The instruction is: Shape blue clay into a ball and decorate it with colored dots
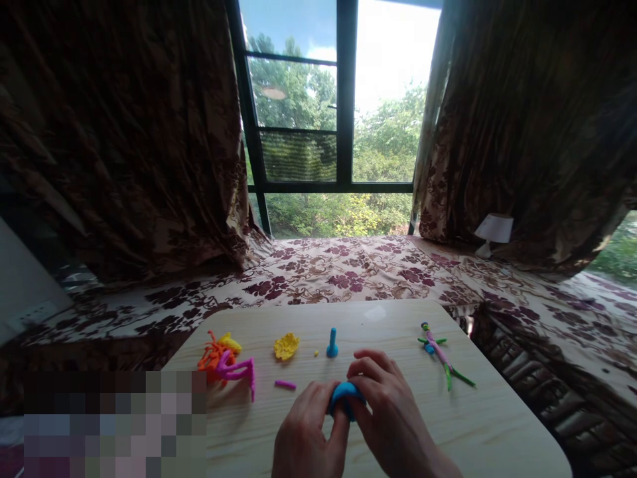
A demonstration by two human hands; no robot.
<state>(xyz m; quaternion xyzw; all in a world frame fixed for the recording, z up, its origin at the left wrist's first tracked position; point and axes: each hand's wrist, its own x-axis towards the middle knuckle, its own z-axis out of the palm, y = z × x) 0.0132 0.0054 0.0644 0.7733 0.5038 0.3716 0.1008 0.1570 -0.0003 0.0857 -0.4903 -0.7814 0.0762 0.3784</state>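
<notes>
Between both hands, low over the near middle of the table, is a curved piece of blue modelling clay (347, 393). My left hand (311, 425) grips its left side with fingers and thumb. My right hand (385, 398) has its fingers closed around the right side, the thumb pressing on the front. Fingers hide part of the clay. Just beyond my hands stands an upright blue clay stick with a wider base (332, 345). A tiny yellow clay bit (316, 353) and a short magenta clay stick (285, 385) lie left of it.
On the wooden table (358, 318) sit a crinkled yellow clay piece (286, 346), orange clay strands (213, 362) with a magenta clay shape (241, 370), and a pink-and-green clay figure (438, 352) at right. A floral-covered ledge (343, 272) with a small white lamp (494, 229) lies behind.
</notes>
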